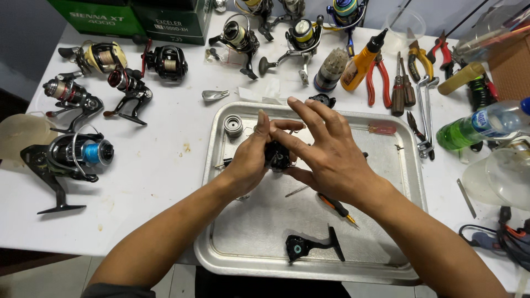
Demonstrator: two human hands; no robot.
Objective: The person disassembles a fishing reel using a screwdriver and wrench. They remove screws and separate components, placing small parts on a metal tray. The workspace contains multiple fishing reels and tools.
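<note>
Both my hands meet over a metal tray [408, 182] on a white table. My left hand [249, 157] cups a small black reel body [276, 157] from the left. My right hand [326, 152] reaches in from the right, fingers spread, thumb and fingertips on the same black part. Most of the part is hidden by my fingers. In the tray lie a silver spool [233, 125], a black reel piece with an arm [312, 245], an orange-handled screwdriver [337, 207], a red-handled small screwdriver [382, 129] and a thin metal pin [296, 191].
Several spinning reels lie at the left, one with blue line [72, 157]. More reels stand at the back. An orange oil bottle [361, 60], pliers [378, 80], screwdrivers [403, 88], a green bottle [480, 124] and green boxes [138, 19] surround the tray.
</note>
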